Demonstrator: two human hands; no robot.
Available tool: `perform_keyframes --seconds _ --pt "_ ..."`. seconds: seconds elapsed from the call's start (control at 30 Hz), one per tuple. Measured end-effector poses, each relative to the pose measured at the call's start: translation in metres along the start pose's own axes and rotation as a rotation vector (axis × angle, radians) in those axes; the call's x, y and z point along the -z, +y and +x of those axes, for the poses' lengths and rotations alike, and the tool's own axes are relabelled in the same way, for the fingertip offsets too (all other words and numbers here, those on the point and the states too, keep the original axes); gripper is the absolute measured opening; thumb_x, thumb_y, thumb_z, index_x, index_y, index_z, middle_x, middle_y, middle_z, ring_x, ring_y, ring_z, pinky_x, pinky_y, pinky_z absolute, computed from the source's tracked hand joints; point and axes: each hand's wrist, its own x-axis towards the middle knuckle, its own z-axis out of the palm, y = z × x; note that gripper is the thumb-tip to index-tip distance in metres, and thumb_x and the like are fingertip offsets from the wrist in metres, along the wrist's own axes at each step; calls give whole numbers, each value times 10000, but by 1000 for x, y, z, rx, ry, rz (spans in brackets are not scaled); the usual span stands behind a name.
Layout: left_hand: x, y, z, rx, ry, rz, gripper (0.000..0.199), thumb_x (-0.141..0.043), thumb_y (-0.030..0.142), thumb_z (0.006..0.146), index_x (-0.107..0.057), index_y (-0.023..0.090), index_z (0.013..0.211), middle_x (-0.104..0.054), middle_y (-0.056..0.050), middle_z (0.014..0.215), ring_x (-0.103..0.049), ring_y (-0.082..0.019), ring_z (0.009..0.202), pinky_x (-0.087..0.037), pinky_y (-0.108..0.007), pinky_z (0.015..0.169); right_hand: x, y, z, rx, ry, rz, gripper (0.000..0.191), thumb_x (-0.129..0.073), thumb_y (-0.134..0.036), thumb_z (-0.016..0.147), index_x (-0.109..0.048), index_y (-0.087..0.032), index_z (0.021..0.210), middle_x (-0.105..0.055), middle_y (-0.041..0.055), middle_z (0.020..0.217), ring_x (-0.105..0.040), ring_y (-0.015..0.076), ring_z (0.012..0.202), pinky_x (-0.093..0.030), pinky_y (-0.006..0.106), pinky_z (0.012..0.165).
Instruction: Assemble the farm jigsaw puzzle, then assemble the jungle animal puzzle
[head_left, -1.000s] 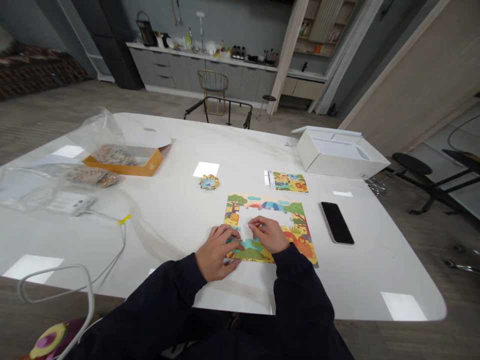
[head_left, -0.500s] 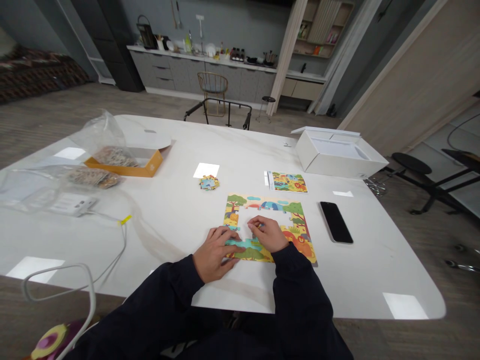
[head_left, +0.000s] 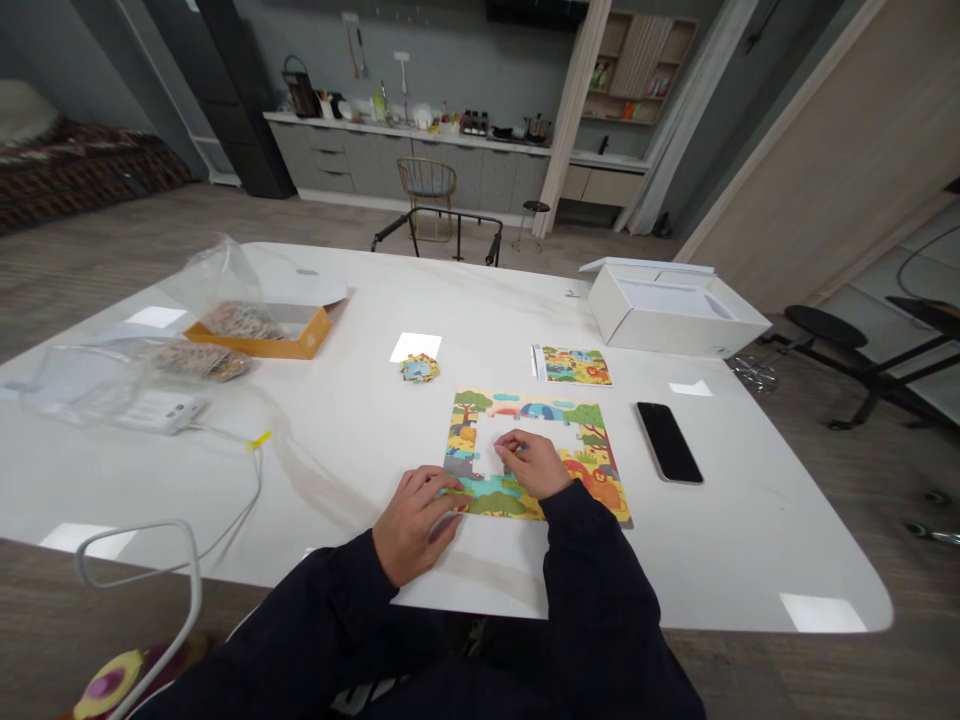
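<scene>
A colourful animal jigsaw puzzle lies on the white table, its border joined around a bare middle. My left hand rests at the puzzle's lower left corner, fingers apart, holding nothing. Over the open middle, my right hand has its thumb and fingers pinched together on what looks like a small puzzle piece, mostly hidden by the fingers. A small pile of loose pieces sits up and left of the puzzle. Above the puzzle's right part is a picture card showing the same kind of animal scene.
A black phone lies right of the puzzle. At the back right stands a white box. An orange box with bagged pieces is at the left, near a power strip and its white cable.
My left hand has moved left and slightly down, uncovering the grey animal at the puzzle's left edge. My right hand stays pinched over the middle. The camera view has shifted slightly.
</scene>
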Motion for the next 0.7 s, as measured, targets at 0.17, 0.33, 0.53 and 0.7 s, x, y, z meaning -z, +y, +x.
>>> perform_keyframes --seconds 0.17,0.33,0.53,0.7 --pt "2 1 -6 44 -3 29 422 -592 159 908 -631 265 1315 -643 -106 1190 -542 -299 1114 -474 -482 932 1 -4 -3 -9 -46 -20 232 -748 -331 759 -710 -185 936 -629 -25 724 -492 90 504 -379 225 503" --pt "1 4 -5 74 -41 86 411 -604 176 894 -650 269 1292 -615 -112 1232 -515 -321 1145 -472 -509 944 1 -13 -7 43 -107 -67 390 -901 -301 614 -722 -197 944 -565 -56 718 -499 92 558 -377 222 539" --pt "0 7 -5 76 -73 102 366 -577 178 910 -656 252 1260 -595 -125 1247 -492 -332 1158 -461 -523 939 -2 -25 -13 78 -179 -369 480 -959 -316 541 -705 -240 941 -627 -66 761 -543 115 663 -331 238 603" --pt "2 1 -3 68 -74 46 323 -591 208 916 -661 268 1226 -607 -109 1223 -521 -311 1144 -459 -502 935 -3 -32 -17 54 -190 -461 426 -910 -339 634 -649 -250 959 -654 -73 745 -568 124 672 -295 244 594"
